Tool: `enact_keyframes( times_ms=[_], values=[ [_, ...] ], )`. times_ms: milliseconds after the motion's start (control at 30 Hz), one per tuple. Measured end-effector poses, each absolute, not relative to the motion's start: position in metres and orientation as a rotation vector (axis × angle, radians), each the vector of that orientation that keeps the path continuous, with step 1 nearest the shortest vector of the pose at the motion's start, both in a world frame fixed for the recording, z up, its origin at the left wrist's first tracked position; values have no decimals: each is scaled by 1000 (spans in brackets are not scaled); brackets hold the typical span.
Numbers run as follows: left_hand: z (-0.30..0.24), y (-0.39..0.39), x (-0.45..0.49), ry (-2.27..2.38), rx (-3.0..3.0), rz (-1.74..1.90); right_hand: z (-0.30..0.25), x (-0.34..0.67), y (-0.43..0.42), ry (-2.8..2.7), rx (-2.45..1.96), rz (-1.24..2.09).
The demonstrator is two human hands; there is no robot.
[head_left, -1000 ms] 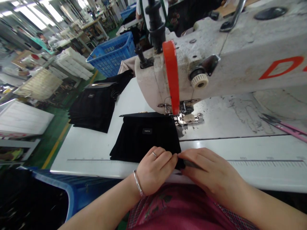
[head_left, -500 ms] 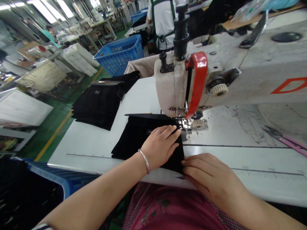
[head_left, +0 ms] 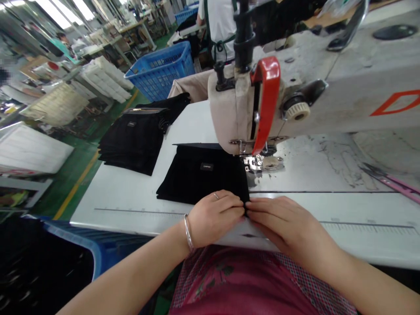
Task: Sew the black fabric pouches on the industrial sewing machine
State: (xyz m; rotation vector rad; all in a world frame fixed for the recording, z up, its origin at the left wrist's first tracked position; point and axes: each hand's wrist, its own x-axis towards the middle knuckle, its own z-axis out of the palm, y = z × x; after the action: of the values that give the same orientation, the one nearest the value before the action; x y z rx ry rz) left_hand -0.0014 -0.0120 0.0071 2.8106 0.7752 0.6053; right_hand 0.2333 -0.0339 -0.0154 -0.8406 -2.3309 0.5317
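A folded piece of black fabric [head_left: 200, 179] with a small dark label [head_left: 206, 166] lies on the white sewing table [head_left: 124, 214], its far right corner by the steel presser foot [head_left: 262, 163]. My left hand [head_left: 215, 217] and my right hand [head_left: 282, 220] meet at its near right corner, and their fingertips pinch the edge there. Above the foot stands the head of a cream industrial sewing machine [head_left: 243, 100] with a red take-up guard [head_left: 267, 94]. The needle is hidden behind the guard.
A stack of black fabric pieces [head_left: 131, 146] lies farther left on the table. Pink-handled scissors [head_left: 390, 183] rest at the right. A blue plastic bin [head_left: 65, 258] sits at lower left, a blue crate [head_left: 159, 72] stands behind, and a co-worker in a white shirt [head_left: 218, 26] stands beyond the machine.
My left hand has moved from lying flat on the fabric to its near edge, meeting my right hand. The fabric's near corner has shifted slightly away from me.
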Motion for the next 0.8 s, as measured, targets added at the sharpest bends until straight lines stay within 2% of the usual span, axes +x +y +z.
enact_keyframes(
  times_ms=[167,800],
  values=[
    [-1,-16,-6,786,2714,679,-11,241,-40,-2236,-968,597],
    [3,-13,-2,930,2538,789,-8,235,-37,-2396,-911,534]
  ],
)
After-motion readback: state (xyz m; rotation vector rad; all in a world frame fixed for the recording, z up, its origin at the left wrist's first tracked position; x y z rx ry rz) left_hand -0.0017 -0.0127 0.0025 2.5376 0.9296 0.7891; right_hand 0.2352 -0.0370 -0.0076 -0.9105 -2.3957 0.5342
